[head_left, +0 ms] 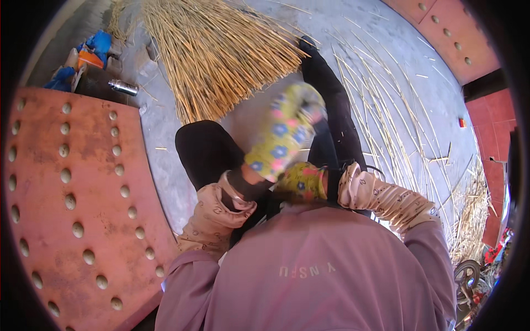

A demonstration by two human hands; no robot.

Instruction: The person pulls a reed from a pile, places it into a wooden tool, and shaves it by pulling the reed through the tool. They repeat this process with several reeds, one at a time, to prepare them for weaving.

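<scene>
Both of my hands wear yellow gloves printed with blue and pink flowers. My left hand [288, 128] is lifted over my lap and reaches forward. Motion smears its fingers, which look bent near the tip, and I cannot make out whether anything is in them. Close to my body, my right hand [303, 181] sits low between my legs. Its fingers are hidden behind the left glove and my clothing. Beyond my left hand lies a large spread bundle of straw-coloured stalks [221, 60], its cut ends pointing toward me.
Loose thin stalks [381, 105] lie on the grey floor at the right, with a straw heap [469, 209] beyond. A reddish studded panel [88, 204] fills the left. A metal flask [123, 87] lies near blue and orange bags [91, 55]. My dark-trousered legs [337, 105] frame the work area.
</scene>
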